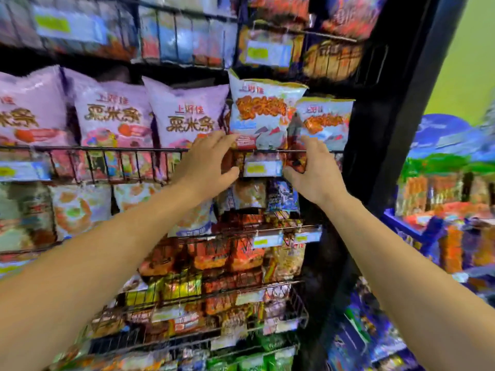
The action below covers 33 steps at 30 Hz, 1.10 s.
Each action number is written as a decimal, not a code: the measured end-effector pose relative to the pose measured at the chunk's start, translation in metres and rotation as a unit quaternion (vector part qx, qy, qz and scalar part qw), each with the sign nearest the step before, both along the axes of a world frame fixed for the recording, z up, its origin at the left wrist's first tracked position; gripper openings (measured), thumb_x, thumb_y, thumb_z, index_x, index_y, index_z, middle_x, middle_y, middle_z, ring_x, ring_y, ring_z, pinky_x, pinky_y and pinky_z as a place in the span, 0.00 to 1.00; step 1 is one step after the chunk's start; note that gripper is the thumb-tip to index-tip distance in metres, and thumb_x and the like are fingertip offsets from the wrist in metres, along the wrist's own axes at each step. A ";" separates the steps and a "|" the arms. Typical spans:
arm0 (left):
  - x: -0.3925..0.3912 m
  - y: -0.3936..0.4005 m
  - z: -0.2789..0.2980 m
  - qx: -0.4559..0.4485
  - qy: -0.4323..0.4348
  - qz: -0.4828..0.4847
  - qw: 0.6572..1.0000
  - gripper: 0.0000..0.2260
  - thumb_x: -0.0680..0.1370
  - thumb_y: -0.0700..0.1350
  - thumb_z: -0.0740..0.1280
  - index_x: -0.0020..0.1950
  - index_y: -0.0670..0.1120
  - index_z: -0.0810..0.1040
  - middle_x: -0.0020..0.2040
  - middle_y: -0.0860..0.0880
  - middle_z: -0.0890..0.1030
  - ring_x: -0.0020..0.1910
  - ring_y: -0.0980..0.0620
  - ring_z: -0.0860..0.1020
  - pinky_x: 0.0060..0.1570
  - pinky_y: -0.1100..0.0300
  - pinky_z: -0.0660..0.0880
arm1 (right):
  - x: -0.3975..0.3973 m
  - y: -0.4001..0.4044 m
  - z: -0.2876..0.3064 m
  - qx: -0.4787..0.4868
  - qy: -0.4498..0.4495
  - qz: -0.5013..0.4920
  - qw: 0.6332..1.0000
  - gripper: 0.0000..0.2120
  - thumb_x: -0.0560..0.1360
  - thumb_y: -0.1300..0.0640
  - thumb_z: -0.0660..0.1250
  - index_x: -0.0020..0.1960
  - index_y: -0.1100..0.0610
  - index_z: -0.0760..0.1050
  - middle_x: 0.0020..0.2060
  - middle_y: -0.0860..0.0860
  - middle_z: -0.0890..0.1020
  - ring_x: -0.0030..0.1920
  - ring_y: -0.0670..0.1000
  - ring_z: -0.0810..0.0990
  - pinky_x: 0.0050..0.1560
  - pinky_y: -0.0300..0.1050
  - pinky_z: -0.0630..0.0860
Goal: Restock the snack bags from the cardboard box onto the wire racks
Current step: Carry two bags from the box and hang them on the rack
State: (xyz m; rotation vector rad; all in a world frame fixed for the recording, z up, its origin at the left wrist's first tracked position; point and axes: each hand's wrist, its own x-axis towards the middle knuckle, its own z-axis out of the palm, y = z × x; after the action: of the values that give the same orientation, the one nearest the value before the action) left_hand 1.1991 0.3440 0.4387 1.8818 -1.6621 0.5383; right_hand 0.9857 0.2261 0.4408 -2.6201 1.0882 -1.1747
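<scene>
Both arms raised, hands (206,163) (312,170) curled

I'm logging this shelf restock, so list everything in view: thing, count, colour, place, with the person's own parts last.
pink snack bags: three plainly visible, pink with brown lettering, upper rack, left of the hands.
white snack bag: one, white and pale blue with orange lettering, held up at the rack front.
second white bag: one, same design, behind and to the right.
wire rack: several tiers, black wire.
price label: one, white with yellow patch, between the hands.
lower snack bags: many, mostly red and orange; too blurred to count.
side display: one, blue, far right.
left hand: grips the white bag's lower left.
right hand: grips its lower right.
</scene>
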 end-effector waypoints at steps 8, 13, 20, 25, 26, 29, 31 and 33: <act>0.007 -0.075 0.031 -0.109 0.104 -0.016 0.988 0.38 0.78 0.49 0.71 0.82 0.54 0.52 0.77 0.47 0.62 0.64 0.47 0.73 0.60 0.54 0.71 | 0.045 -0.079 0.018 0.023 -0.095 0.078 0.992 0.22 0.77 0.46 0.70 0.62 0.51 0.62 0.51 0.38 0.65 0.52 0.48 0.62 0.54 0.46 0.63; 0.015 -0.105 0.037 -0.140 0.157 -0.048 0.976 0.41 0.78 0.46 0.72 0.83 0.52 0.49 0.81 0.47 0.58 0.74 0.48 0.66 0.64 0.71 0.61 | 0.062 -0.099 0.029 0.089 -0.160 0.155 0.971 0.40 0.78 0.48 0.71 0.81 0.53 0.51 0.78 0.49 0.61 0.76 0.50 0.61 0.72 0.47 0.65; 0.010 -0.127 0.040 -0.162 0.164 -0.028 0.973 0.42 0.79 0.48 0.72 0.83 0.52 0.45 0.81 0.48 0.57 0.78 0.49 0.61 0.72 0.54 0.64 | 0.080 -0.128 0.030 0.072 -0.194 0.188 0.960 0.40 0.79 0.53 0.69 0.81 0.50 0.48 0.80 0.48 0.58 0.76 0.49 0.62 0.60 0.42 0.66; -0.002 -0.136 0.041 -0.181 0.173 0.017 0.968 0.44 0.77 0.46 0.73 0.83 0.51 0.46 0.77 0.45 0.64 0.73 0.47 0.67 0.65 0.58 0.67 | 0.079 -0.143 0.034 0.070 -0.202 0.212 0.954 0.43 0.77 0.54 0.72 0.81 0.47 0.47 0.77 0.50 0.64 0.73 0.53 0.69 0.65 0.50 0.73; -0.002 -0.137 0.039 -0.185 0.176 0.023 0.967 0.44 0.77 0.46 0.74 0.82 0.52 0.46 0.77 0.45 0.64 0.72 0.47 0.68 0.65 0.58 0.67 | 0.078 -0.143 0.033 0.064 -0.193 0.215 0.955 0.43 0.78 0.54 0.72 0.81 0.47 0.46 0.78 0.50 0.63 0.75 0.53 0.67 0.66 0.49 0.71; -0.001 -0.137 0.033 -0.188 0.178 0.026 0.966 0.45 0.76 0.46 0.74 0.82 0.51 0.47 0.75 0.43 0.66 0.70 0.47 0.71 0.61 0.62 0.67 | 0.076 -0.146 0.032 0.039 -0.175 0.221 0.959 0.44 0.78 0.55 0.71 0.82 0.50 0.44 0.80 0.49 0.59 0.77 0.53 0.64 0.65 0.46 0.70; -0.002 -0.135 0.031 -0.188 0.168 0.028 0.967 0.45 0.76 0.47 0.75 0.82 0.50 0.47 0.75 0.43 0.66 0.70 0.48 0.71 0.63 0.62 0.67 | 0.074 -0.148 0.029 0.028 -0.163 0.220 0.961 0.44 0.78 0.54 0.71 0.82 0.50 0.44 0.79 0.50 0.62 0.74 0.55 0.69 0.61 0.49 0.74; -0.002 -0.134 0.034 -0.171 0.149 0.033 0.974 0.45 0.76 0.48 0.74 0.83 0.50 0.47 0.77 0.44 0.64 0.72 0.48 0.69 0.65 0.61 0.66 | 0.072 -0.151 0.025 0.030 -0.150 0.213 0.965 0.44 0.79 0.53 0.70 0.82 0.49 0.43 0.77 0.51 0.66 0.67 0.58 0.76 0.53 0.48 0.74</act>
State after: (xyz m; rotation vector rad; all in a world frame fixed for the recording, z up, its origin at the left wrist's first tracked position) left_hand 1.1973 0.2096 0.4726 1.6732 -1.2319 0.5033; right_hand 1.0581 0.0752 0.4653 -2.3542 0.4672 -1.3431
